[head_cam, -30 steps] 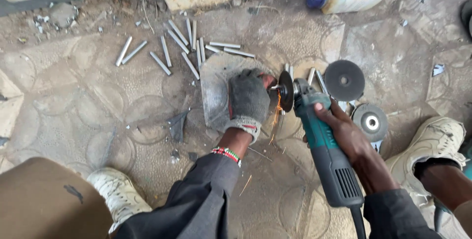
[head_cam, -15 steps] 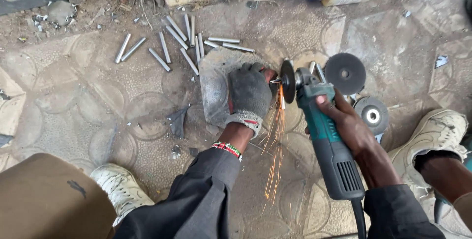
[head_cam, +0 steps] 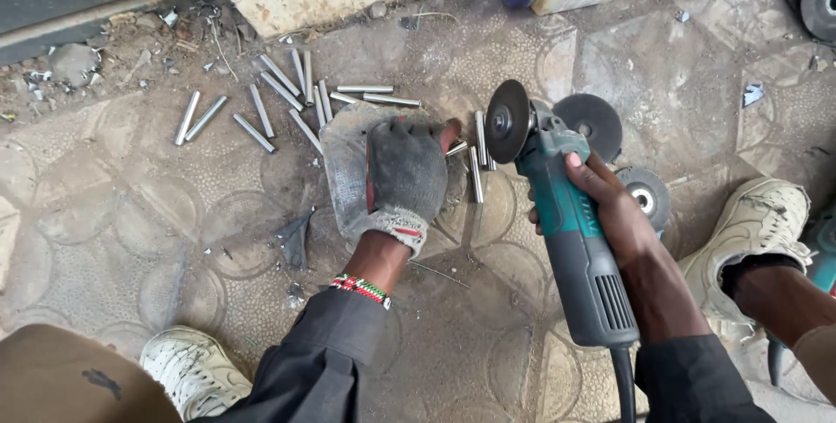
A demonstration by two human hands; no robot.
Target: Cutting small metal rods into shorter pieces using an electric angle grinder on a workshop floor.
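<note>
Two hands at work. Left hand [head_cam: 407, 171], in a grey fingerless glove, presses flat on a grey stone slab [head_cam: 344, 162], fingertips on a short metal rod [head_cam: 456, 149]. Right hand [head_cam: 610, 205] is wrapped round a teal angle grinder [head_cam: 566, 223], disc [head_cam: 508, 120] just beside the rod. Cut rods [head_cam: 261, 110] lie scattered behind.

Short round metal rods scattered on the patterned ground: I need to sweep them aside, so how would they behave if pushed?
The short round metal rods look like smooth cylinders, so they would probably roll on the patterned ground. They seem rigid and fairly heavy for their size. Those beside the gloved left hand lie loose and may scatter.
</note>
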